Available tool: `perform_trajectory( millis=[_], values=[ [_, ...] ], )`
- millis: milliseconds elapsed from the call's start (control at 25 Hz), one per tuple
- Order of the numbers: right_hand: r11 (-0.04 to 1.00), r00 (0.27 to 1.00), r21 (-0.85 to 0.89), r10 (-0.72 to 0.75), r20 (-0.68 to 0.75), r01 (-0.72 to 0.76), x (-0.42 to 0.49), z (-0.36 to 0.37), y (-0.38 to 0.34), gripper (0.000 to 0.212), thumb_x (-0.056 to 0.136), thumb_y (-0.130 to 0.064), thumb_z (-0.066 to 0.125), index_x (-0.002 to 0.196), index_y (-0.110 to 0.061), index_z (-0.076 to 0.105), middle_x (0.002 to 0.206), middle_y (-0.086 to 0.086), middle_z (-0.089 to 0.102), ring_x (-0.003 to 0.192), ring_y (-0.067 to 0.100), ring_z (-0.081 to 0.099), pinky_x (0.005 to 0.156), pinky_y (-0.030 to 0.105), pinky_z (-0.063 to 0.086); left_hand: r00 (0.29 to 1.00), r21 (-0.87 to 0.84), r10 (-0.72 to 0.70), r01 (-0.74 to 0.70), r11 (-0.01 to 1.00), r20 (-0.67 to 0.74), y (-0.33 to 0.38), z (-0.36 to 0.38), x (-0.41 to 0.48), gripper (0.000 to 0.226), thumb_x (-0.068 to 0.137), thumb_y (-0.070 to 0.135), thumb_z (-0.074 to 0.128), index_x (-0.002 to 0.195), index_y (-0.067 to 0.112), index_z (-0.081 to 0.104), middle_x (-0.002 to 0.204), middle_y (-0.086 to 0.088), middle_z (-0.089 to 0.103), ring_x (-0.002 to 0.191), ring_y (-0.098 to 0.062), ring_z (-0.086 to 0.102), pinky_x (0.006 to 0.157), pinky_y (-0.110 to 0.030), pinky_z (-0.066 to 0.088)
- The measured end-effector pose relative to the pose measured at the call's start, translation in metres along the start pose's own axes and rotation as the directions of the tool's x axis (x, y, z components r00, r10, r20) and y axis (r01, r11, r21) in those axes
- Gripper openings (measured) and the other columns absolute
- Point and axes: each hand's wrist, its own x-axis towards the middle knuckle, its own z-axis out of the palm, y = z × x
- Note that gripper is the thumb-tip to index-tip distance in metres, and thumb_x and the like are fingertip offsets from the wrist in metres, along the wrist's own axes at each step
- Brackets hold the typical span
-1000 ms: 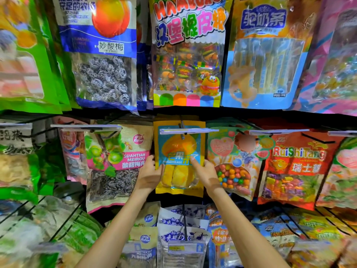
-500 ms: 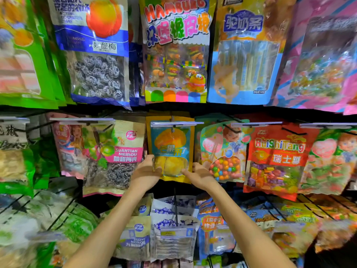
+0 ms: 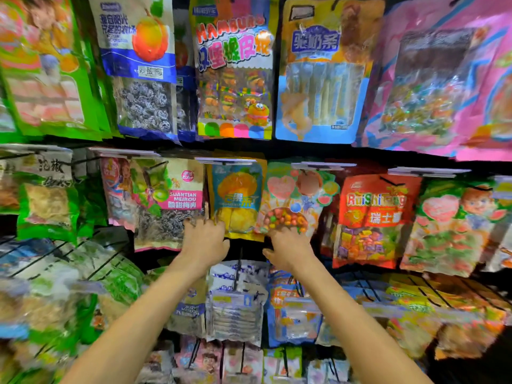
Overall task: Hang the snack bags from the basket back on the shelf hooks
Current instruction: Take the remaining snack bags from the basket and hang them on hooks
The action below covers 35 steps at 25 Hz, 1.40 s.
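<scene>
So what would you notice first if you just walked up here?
Probably the wall of bright snack bags hanging in rows, especially the big Hamburg gummy bag up top in the middle. Right below it hangs a yellow mango bag, with the person's left hand and right hand raised just under its bottom edge.

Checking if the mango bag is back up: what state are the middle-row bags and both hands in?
mango bag: hanging upright under its price strip, not gripped.
plum bag: hanging, left of it.
red candy bag: hanging, further right.
left hand: fingers spread at the mango bag's lower left corner, holding nothing.
right hand: fingers spread by its lower right corner, holding nothing.
</scene>
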Motion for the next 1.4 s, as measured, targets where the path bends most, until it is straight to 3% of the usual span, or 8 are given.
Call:
perform_trajectory(
  millis=[360, 520, 640, 880, 1040, 1120, 1240, 1400],
  values=[
    [1.000, 1.000, -0.027, -0.015, -0.009, 0.015, -0.070, -0.024, 0.060, 0.060, 0.097, -0.049, 0.050, 0.145, -0.014, 0.041, 0.148, 0.012, 0.039, 0.139, 0.034, 0.032, 0.108, 0.049, 0.033, 0.980, -0.011, 0.014, -0.012, 1.000, 0.197, 0.078, -0.038, -0.036, 0.058, 0.098, 0.052, 0.041, 0.145, 0.018, 0.038, 0.145, -0.008, 0.047, 0.136, -0.034, 0.038, 0.108, -0.053, 0.035],
    [0.999, 0.998, 0.032, 0.042, 0.044, -0.044, -0.087, -0.025, 0.088, 0.061, 0.099, -0.047, 0.050, 0.149, -0.015, 0.034, 0.154, 0.012, 0.031, 0.144, 0.036, 0.024, 0.114, 0.052, 0.028, 0.986, -0.047, 0.013, -0.005, 0.999, 0.168, 0.103, -0.036, -0.041, 0.057, 0.098, 0.051, 0.042, 0.144, 0.018, 0.039, 0.145, -0.009, 0.046, 0.134, -0.033, 0.038, 0.102, -0.049, 0.038],
    [0.998, 0.998, 0.038, 0.057, 0.020, -0.057, -0.092, -0.021, 0.105, 0.062, 0.099, -0.047, 0.050, 0.149, -0.015, 0.035, 0.151, 0.012, 0.035, 0.141, 0.034, 0.029, 0.112, 0.051, 0.031, 0.988, -0.082, 0.021, -0.009, 0.997, 0.152, 0.119, -0.034, -0.041, 0.061, 0.098, 0.050, 0.043, 0.150, 0.020, 0.029, 0.147, -0.009, 0.043, 0.134, -0.034, 0.038, 0.101, -0.049, 0.038],
    [0.999, 0.999, 0.038, 0.033, -0.010, -0.032, -0.075, -0.016, 0.112, 0.065, 0.099, -0.047, 0.049, 0.151, -0.012, 0.032, 0.150, 0.014, 0.037, 0.143, 0.036, 0.028, 0.111, 0.051, 0.032, 0.993, -0.100, 0.030, -0.018, 0.995, 0.113, 0.120, -0.031, -0.027, 0.055, 0.098, 0.049, 0.044, 0.145, 0.020, 0.037, 0.141, -0.008, 0.049, 0.130, -0.032, 0.043, 0.099, -0.047, 0.041],
    [0.996, 0.996, 0.082, 0.052, -0.070, -0.046, -0.056, -0.013, 0.114, 0.061, 0.098, -0.045, 0.051, 0.146, -0.009, 0.036, 0.149, 0.015, 0.039, 0.141, 0.036, 0.031, 0.108, 0.049, 0.036, 1.000, -0.192, 0.005, -0.003, 0.981, 0.010, 0.110, -0.025, -0.006, 0.046, 0.097, 0.046, 0.046, 0.132, 0.016, 0.048, 0.126, -0.008, 0.058, 0.119, -0.031, 0.051, 0.084, -0.042, 0.045],
    [0.995, 0.990, 0.090, 0.062, -0.123, -0.051, -0.046, -0.010, 0.118, 0.061, 0.098, -0.044, 0.050, 0.146, -0.009, 0.034, 0.146, 0.014, 0.041, 0.134, 0.035, 0.040, 0.102, 0.046, 0.040, 1.000, -0.365, -0.021, 0.022, 0.931, 0.009, 0.105, -0.020, 0.009, 0.047, 0.096, 0.046, 0.049, 0.132, 0.015, 0.048, 0.123, -0.010, 0.059, 0.116, -0.031, 0.054, 0.081, -0.041, 0.048],
    [0.970, 0.976, 0.231, 0.117, -0.183, -0.073, -0.029, -0.008, 0.123, 0.063, 0.099, -0.042, 0.050, 0.148, -0.009, 0.028, 0.139, 0.013, 0.044, 0.118, 0.034, 0.055, 0.087, 0.043, 0.049, 0.994, -0.674, -0.102, 0.108, 0.730, 0.049, 0.100, -0.010, 0.035, 0.051, 0.095, 0.042, 0.056, 0.138, 0.017, 0.045, 0.129, -0.007, 0.057, 0.113, -0.028, 0.057, 0.083, -0.037, 0.049],
    [0.915, 0.949, 0.391, 0.208, -0.235, -0.103, -0.008, 0.001, 0.130, 0.063, 0.100, -0.044, 0.046, 0.147, -0.008, 0.024, 0.138, 0.016, 0.048, 0.112, 0.034, 0.060, 0.081, 0.045, 0.054, 0.989, -0.779, -0.140, 0.116, 0.616, 0.037, 0.098, 0.002, 0.063, 0.061, 0.096, 0.035, 0.060, 0.147, 0.017, 0.033, 0.133, -0.008, 0.056, 0.114, -0.027, 0.058, 0.072, -0.033, 0.043]
  ],
)
